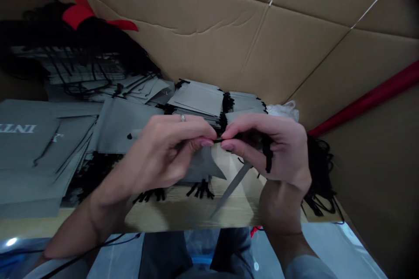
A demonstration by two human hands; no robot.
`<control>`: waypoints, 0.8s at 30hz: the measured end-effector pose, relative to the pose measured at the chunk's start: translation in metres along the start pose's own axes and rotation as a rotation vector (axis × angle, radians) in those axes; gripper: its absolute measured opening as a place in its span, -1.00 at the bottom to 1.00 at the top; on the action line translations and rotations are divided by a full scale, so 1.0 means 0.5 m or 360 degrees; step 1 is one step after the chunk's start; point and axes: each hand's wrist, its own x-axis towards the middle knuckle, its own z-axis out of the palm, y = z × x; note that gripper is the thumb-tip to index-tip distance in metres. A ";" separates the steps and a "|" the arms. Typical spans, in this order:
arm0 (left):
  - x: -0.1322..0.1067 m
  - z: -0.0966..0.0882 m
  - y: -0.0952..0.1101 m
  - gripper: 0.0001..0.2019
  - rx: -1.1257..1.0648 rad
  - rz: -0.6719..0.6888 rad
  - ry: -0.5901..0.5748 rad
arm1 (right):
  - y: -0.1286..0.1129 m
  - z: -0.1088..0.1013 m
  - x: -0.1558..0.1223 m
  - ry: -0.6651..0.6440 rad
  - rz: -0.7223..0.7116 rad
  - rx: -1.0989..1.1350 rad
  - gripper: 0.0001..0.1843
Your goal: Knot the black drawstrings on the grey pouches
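My left hand (pixel 163 152) and my right hand (pixel 271 146) meet fingertip to fingertip above a wooden table (pixel 183 213). Both pinch a thin black cord (pixel 218 140) between thumbs and forefingers. More black cord loops over the right hand's fingers (pixel 268 157). A ring sits on a left finger. Under the hands lies a small grey paper bag (pixel 203 168), partly hidden, and a long grey pointed strip (pixel 231 189) slants down from below the right hand.
Stacks of grey bags (pixel 199 98) stand behind the hands, larger printed grey bags (pixel 29 152) lie at left. Black cord bundles (pixel 319 170) sit at right and far left. Cardboard walls (pixel 229 30) close the back and right. A red bar (pixel 369 98) leans at right.
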 end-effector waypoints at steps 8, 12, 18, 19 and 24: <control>0.002 -0.015 0.003 -0.84 0.0023 -0.0057 -0.0002 | 0.000 0.007 0.004 -0.0015 -0.0040 -0.0002 -0.78; -0.003 -0.011 0.010 -0.87 0.0057 -0.0067 -0.0126 | -0.006 0.008 0.002 -0.0021 -0.0059 -0.0046 -0.83; -0.004 -0.001 -0.004 -0.77 0.0134 0.0115 -0.0174 | 0.004 0.003 0.004 -0.0127 -0.0153 -0.0007 -0.85; -0.003 0.000 -0.004 -0.76 0.0116 0.0129 -0.0164 | 0.007 0.003 0.004 -0.0126 -0.0146 0.0005 -0.84; 0.001 -0.008 0.004 -0.71 -0.0158 0.0107 -0.0159 | 0.015 0.017 -0.002 0.0023 -0.0077 0.0229 -0.83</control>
